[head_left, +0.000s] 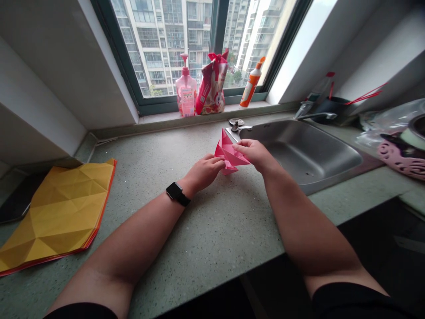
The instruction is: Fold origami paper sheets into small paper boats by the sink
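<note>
A folded pink paper piece (pixel 227 153) is held just above the speckled green countertop (pixel 212 221), close to the sink's left rim. My left hand (pixel 203 172) pinches its lower left side, fingers closed; a black watch sits on that wrist. My right hand (pixel 255 153) grips its right side from above, fingers curled onto the paper. Part of the paper is hidden behind my fingers.
A stack of creased yellow and orange paper sheets (pixel 59 212) lies at the left beside a dark phone (pixel 16 199). A steel sink (pixel 302 150) is at the right. On the windowsill stand a pink pump bottle (pixel 186 91), a red bag (pixel 212 84) and an orange-capped bottle (pixel 251 86).
</note>
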{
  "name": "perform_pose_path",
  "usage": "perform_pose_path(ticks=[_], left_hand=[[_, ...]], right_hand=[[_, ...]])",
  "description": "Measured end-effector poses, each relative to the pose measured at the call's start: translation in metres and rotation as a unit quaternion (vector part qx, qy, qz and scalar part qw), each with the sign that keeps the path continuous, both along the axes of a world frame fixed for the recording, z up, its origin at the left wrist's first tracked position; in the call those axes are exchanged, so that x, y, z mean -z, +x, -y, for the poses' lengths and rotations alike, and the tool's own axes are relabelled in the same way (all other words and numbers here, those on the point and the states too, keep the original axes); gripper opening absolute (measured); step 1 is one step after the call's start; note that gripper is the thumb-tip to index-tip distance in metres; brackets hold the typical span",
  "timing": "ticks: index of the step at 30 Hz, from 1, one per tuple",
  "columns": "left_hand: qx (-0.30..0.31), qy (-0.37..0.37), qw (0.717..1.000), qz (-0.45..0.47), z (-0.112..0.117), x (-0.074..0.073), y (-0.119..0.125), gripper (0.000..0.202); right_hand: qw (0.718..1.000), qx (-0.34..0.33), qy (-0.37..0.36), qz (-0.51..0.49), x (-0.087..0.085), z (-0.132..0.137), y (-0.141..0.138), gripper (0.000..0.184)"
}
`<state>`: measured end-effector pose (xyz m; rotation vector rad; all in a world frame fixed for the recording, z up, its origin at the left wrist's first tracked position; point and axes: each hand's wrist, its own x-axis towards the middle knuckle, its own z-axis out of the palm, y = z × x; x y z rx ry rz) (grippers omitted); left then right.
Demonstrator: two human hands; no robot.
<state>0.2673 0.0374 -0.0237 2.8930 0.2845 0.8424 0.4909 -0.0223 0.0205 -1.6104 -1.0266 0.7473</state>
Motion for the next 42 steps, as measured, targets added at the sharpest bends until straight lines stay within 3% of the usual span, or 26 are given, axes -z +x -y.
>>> perform_pose_path(ticks=[16, 23, 42], left_hand=[[0.025, 0.001, 0.999, 0.03, -0.004, 0.005, 0.003, 0.024], [0.023, 0.006, 0.999, 0.039, -0.004, 0.005, 0.003, 0.023], [0.026, 0.0, 0.999, 0.018, -0.007, 0.007, 0.003, 0.02]], right_hand=[[0.999, 0.0, -0.033, 0.021, -0.003, 0.001, -0.004, 0.024], [0.999, 0.015, -0.039, 0.033, -0.003, 0.001, -0.006, 0.011], [0.997, 0.022, -0.069, 0.041, -0.01, 0.007, -0.004, 0.009]])
